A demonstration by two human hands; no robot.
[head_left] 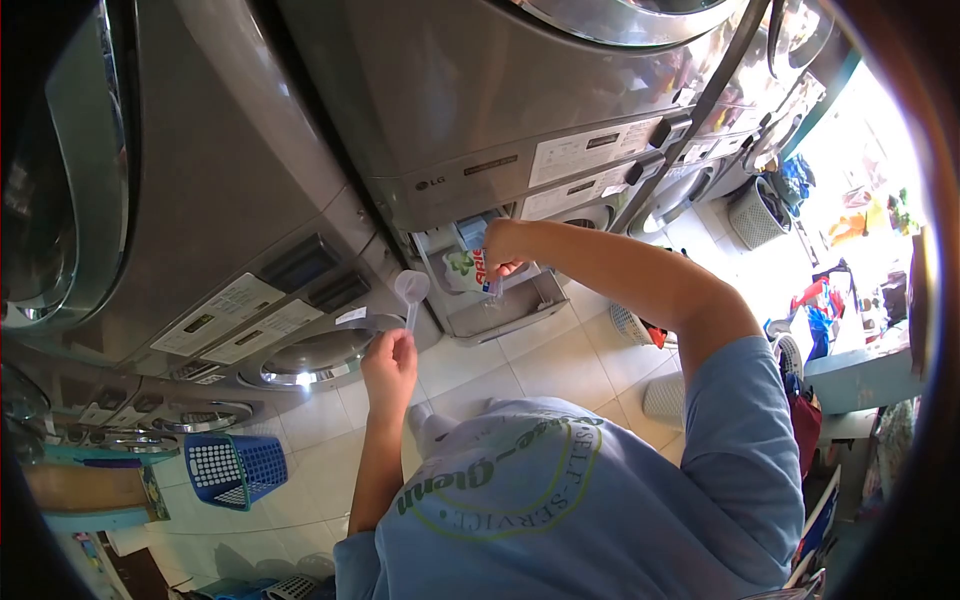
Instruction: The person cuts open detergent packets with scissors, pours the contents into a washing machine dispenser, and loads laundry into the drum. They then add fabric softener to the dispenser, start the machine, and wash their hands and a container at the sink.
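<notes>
My left hand (388, 368) pinches the long handle of a translucent plastic scoop (411, 287), its round cup pointing away from me. Over the open dispenser drawer (510, 318) of a washing machine, my right hand (503, 248) has its fingers closed on a detergent sachet (462, 270) with green and white print and red lettering. The sachet is tilted above the drawer, and something clear shows just below my fingers. Whether anything is pouring out, I cannot make out. Part of the drawer's inside is hidden behind the sachet and hand.
Stacked grey laundry machines (440, 110) stand in front and to the left. A blue laundry basket (237, 470) sits on the tiled floor at left. At right are a white basket (664, 400) and a grey basket (760, 213) holding cloth.
</notes>
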